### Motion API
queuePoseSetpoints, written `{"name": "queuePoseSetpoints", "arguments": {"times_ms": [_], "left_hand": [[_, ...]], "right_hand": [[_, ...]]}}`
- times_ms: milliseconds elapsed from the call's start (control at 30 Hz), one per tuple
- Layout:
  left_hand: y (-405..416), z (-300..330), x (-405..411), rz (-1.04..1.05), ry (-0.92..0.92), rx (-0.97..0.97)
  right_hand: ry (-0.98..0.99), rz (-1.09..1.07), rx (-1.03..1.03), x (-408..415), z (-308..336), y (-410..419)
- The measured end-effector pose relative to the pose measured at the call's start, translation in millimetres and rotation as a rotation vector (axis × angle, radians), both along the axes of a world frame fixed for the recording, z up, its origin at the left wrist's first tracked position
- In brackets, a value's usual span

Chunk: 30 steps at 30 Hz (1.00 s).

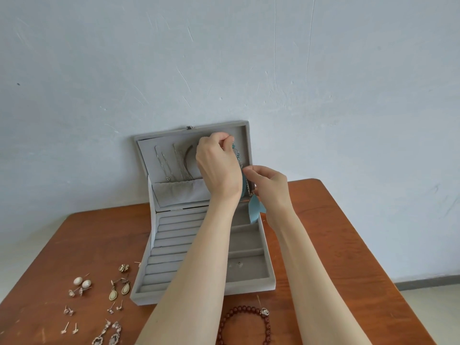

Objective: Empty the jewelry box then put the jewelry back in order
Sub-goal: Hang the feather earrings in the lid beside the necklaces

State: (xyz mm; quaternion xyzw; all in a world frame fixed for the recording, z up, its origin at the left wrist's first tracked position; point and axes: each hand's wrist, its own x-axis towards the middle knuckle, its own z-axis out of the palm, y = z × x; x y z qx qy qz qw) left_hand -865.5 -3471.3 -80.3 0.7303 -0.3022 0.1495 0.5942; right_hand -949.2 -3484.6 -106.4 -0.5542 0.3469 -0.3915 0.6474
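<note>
Earrings point(99, 302) are sitting loose on the table point(348, 232) at far left, well clear of the action. Chains point(174, 163) are hanging in the jewelry box point(199, 245) lid. The left hand point(216, 165) is pinching the top of a feather necklace point(245, 185) near the lid's upper right, so it's dangling straight down, while the right hand point(271, 188) is pinching lower. A bead bracelet point(245, 324) is lying in front.

Both forearms cross over the jewelry box point(159, 257), blocking its middle from the front. Left of the box, scattered earrings point(99, 295) clutter the surface point(336, 245); right of the box it lies bare. A bead bracelet point(245, 322) sits before the box.
</note>
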Motion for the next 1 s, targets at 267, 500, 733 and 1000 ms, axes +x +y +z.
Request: {"name": "queuePoseSetpoints", "arguments": {"times_ms": [267,500,733,1000], "left_hand": [[4,1,-2,0.009,0.035,-0.044],[2,-3,1,0.002,-0.019,-0.009],[11,-7,-2,-0.090,-0.058,-0.025],[30,-26,7,-0.141,-0.050,0.181]], "right_hand": [[-0.005,-0.002,0.004,1,-3,-2],[-0.009,0.001,0.006,1,-4,-2],[-0.017,0.007,0.009,0,-4,-4],[0.064,-0.047,-0.075,4,-8,-7]]}}
